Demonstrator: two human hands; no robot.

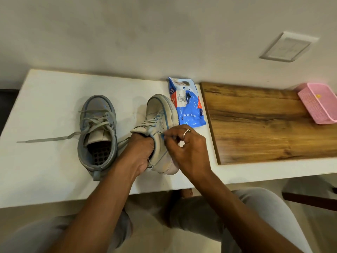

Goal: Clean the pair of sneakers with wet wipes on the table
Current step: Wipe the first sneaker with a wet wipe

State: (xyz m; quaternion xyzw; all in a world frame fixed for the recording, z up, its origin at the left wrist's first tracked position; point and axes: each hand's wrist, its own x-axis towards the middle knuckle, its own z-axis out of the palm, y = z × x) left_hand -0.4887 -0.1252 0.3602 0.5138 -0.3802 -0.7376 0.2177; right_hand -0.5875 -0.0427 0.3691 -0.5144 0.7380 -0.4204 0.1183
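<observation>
Two grey-and-blue high-top sneakers are on the white table (45,99). The left sneaker (97,132) stands upright with loose laces trailing left. The right sneaker (160,128) is tipped onto its side, sole toward the right. My left hand (140,152) is pushed into its opening and grips it from inside. My right hand (189,148), with a ring on one finger, presses against the shoe's side with fingers curled; a small bit of pale wipe seems pinched under the fingertips, mostly hidden. A blue wet wipes pack (187,103) lies just behind the tipped shoe.
A wooden board (264,125) covers the table's right part, with a pink basket (319,103) at its far right end. The wall runs close behind the table and carries a white switch plate (286,47). My knees sit below the front edge.
</observation>
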